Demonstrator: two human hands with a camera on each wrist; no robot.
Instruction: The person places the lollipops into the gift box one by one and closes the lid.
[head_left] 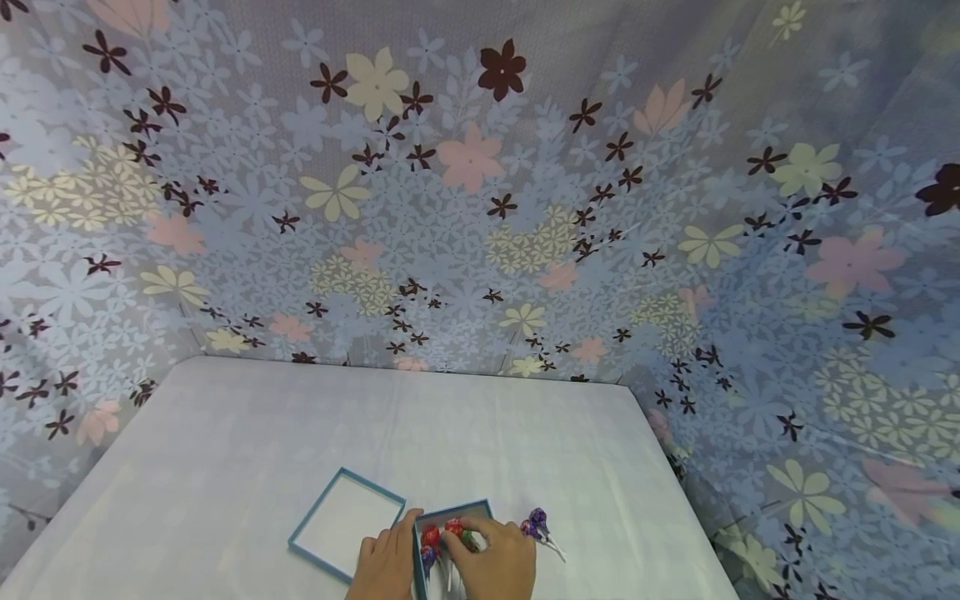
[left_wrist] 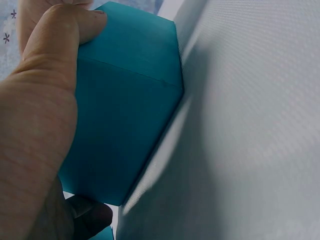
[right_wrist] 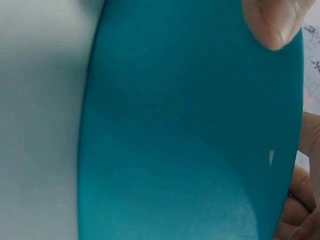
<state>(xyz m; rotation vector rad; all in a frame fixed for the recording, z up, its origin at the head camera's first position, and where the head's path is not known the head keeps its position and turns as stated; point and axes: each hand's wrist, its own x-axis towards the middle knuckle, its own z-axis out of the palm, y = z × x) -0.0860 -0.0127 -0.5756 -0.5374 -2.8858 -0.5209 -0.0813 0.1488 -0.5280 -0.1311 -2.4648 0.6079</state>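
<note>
A teal box point(head_left: 480, 506) stands at the near side of the table with several lollipops inside. My left hand point(head_left: 384, 560) holds the box by its left side; in the left wrist view the thumb point(left_wrist: 90, 25) lies on the outer wall near the rim. My right hand point(head_left: 501, 558) reaches over the right wall into the box, thumb and forefinger pinching at a red lollipop point(head_left: 453, 526). Another red lollipop point(head_left: 431, 536) and a blue-purple lollipop point(head_left: 428, 556) lie along the left inside. A fingertip point(right_wrist: 275, 30) overlaps the box wall in the right wrist view.
The lid point(head_left: 337, 517), white inside with a teal rim, lies left of the box. Purple lollipops point(head_left: 537, 522) with white sticks lie on the white-covered table point(head_left: 600, 467) just right of my right hand. Flowered cloth point(head_left: 465, 208) hangs behind the table and at its sides.
</note>
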